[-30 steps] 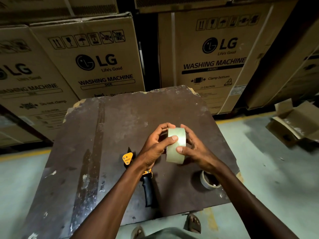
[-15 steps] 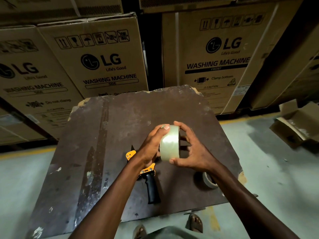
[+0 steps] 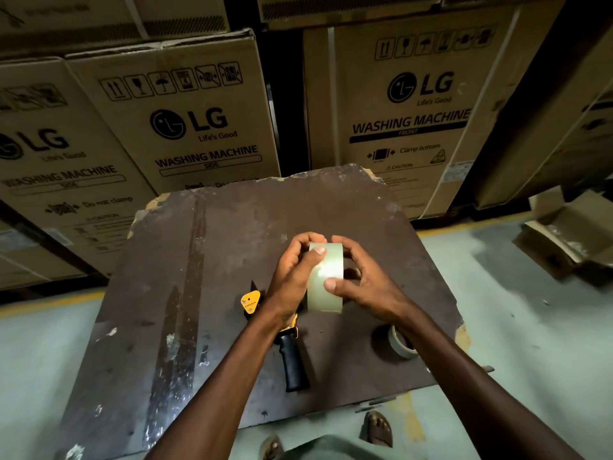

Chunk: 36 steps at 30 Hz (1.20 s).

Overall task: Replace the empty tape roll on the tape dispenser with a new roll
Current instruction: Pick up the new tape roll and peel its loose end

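A full roll of clear tape (image 3: 326, 280) stands on edge above the dark board (image 3: 232, 247), held between both hands. My left hand (image 3: 293, 277) grips its left side, thumb laid over the top of the band. My right hand (image 3: 365, 280) grips the right side, thumb pressed on the front of the band. The tape dispenser (image 3: 290, 350), orange with a black handle, lies on the board under my left wrist, partly hidden. An empty tape core (image 3: 399, 341) lies on the board below my right wrist.
Tall cardboard washing-machine boxes (image 3: 199, 127) wall off the back. An open carton (image 3: 570, 237) sits on the concrete floor at right. My sandalled feet (image 3: 378, 429) show below the board's near edge.
Both hands have turned the roll a little and shifted their fingers on it; the thumbs now lie at new spots on the band. The roll stays over the same part of the board.
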Available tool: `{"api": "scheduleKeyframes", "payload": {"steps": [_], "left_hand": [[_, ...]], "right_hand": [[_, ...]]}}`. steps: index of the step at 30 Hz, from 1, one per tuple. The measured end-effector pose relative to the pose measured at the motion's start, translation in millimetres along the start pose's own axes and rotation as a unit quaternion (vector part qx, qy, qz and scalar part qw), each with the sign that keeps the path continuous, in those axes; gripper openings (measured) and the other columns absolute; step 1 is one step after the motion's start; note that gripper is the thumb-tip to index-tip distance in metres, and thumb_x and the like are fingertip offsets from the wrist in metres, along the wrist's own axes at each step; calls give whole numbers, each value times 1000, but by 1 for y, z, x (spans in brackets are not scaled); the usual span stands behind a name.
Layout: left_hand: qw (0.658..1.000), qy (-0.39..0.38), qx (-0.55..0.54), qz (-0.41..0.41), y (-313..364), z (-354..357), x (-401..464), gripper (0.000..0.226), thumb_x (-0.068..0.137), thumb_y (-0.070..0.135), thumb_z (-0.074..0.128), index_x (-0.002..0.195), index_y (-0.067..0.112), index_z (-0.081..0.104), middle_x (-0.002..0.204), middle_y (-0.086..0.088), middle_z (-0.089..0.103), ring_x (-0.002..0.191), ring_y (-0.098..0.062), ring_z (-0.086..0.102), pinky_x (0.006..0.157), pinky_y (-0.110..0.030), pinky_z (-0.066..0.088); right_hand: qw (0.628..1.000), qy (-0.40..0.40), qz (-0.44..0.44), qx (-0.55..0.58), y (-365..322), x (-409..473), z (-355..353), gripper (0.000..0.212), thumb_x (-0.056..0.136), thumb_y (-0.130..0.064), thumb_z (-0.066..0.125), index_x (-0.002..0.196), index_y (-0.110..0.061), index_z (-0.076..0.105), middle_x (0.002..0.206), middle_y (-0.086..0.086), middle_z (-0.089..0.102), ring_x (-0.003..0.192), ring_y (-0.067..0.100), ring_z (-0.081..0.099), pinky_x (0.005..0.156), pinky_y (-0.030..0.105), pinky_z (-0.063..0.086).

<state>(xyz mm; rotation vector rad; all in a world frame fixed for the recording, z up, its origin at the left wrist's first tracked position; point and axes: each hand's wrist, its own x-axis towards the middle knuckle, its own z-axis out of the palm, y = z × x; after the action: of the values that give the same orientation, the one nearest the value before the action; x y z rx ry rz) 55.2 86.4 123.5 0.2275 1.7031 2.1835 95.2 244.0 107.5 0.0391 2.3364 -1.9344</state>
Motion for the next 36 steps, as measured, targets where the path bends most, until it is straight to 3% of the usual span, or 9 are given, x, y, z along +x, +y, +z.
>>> {"api": "scheduleKeyframes", "payload": {"steps": [3, 8, 13, 16, 19, 25, 31, 33, 36], "left_hand": [[999, -6, 25, -43, 5, 0, 3, 22, 85, 35, 62, 103, 22, 60, 92, -7, 63, 79, -25, 58, 59, -30, 49], [991, -26, 62, -120, 11, -3, 2, 42, 81, 48, 59, 119, 30, 56, 92, 3, 69, 81, -20, 63, 60, -29, 45], [996, -27, 52, -65, 12, -2, -1, 51, 80, 38, 63, 127, 23, 53, 106, -5, 65, 81, -16, 65, 57, -28, 52], [997, -34, 65, -8, 9, -3, -5, 62, 72, 39, 71, 128, 23, 53, 113, 1, 64, 93, -11, 65, 70, -27, 54], [997, -39, 64, 15, 8, -4, -6, 64, 70, 37, 73, 129, 22, 53, 112, 6, 65, 100, -13, 64, 76, -30, 55], [999, -25, 24, -19, 13, -4, -1, 55, 79, 40, 71, 127, 18, 57, 116, -9, 63, 97, -26, 63, 81, -43, 53], [995, -32, -15, -96, 17, -5, 0, 53, 81, 41, 65, 129, 18, 57, 112, -11, 67, 94, -26, 65, 71, -34, 55], [996, -34, -18, -84, 18, -6, -1, 49, 83, 38, 63, 127, 18, 57, 108, -11, 67, 92, -26, 65, 67, -33, 55], [998, -32, -3, -56, 17, -6, -4, 53, 79, 36, 68, 127, 18, 55, 107, -9, 64, 89, -24, 63, 63, -31, 55]], "right_hand": [[997, 4, -40, -73, 5, -1, 0, 104, 62, -53, 83, 150, -35, 30, 146, -2, 47, 126, 16, 55, 98, 50, 54], [994, 16, -77, -81, 5, -3, 0, 106, 61, -47, 86, 149, -39, 29, 151, -7, 41, 133, 16, 49, 97, 51, 53], [997, 19, -71, 1, 4, -4, -1, 95, 66, -50, 83, 148, -38, 35, 150, -3, 45, 135, 16, 50, 106, 54, 48], [997, 13, 1, 71, -4, -3, -3, 88, 68, -60, 74, 145, -45, 36, 148, 0, 46, 125, 18, 59, 89, 49, 59], [994, -24, 39, 100, -4, -3, -5, 92, 68, -58, 72, 149, -41, 32, 141, 1, 54, 115, 24, 65, 71, 42, 61], [999, -16, -37, 7, -5, -5, -2, 101, 63, -41, 83, 150, -32, 32, 143, -1, 51, 122, 19, 60, 94, 47, 57], [992, -13, -96, -80, -9, -4, 1, 114, 59, -34, 83, 155, -31, 20, 154, -5, 35, 139, 12, 42, 111, 42, 45], [990, -17, -108, -87, -8, -3, 1, 113, 61, -35, 81, 155, -31, 20, 157, -6, 32, 143, 12, 37, 113, 44, 43], [996, -18, -80, -41, -7, -3, 1, 105, 67, -54, 79, 153, -40, 21, 157, -7, 33, 141, 11, 41, 110, 46, 45]]}}
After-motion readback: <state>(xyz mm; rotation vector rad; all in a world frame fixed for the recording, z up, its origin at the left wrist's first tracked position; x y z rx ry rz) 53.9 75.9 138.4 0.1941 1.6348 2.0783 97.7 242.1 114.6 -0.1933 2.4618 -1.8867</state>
